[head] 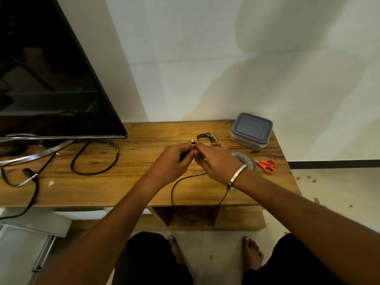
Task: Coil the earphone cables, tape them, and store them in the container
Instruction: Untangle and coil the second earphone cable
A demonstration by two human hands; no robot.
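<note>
Left hand (174, 159), right hand (213, 161) pinching earphone cable (178, 182), together

Black earphone cable (181, 182) — loosely looped, overhanging.

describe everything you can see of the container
The container is a shallow rectangular box with rounded corners. A grey-blue lid with a recessed centre panel is on, so it is closed. The walls below look like clear plastic, and a seam suggests two boxes stacked, though that is not certain. It sits flat at the far right corner of the wooden table, turned slightly askew, just beyond the tape roll and scissors. Neither hand touches it. Its contents cannot be seen.
</note>
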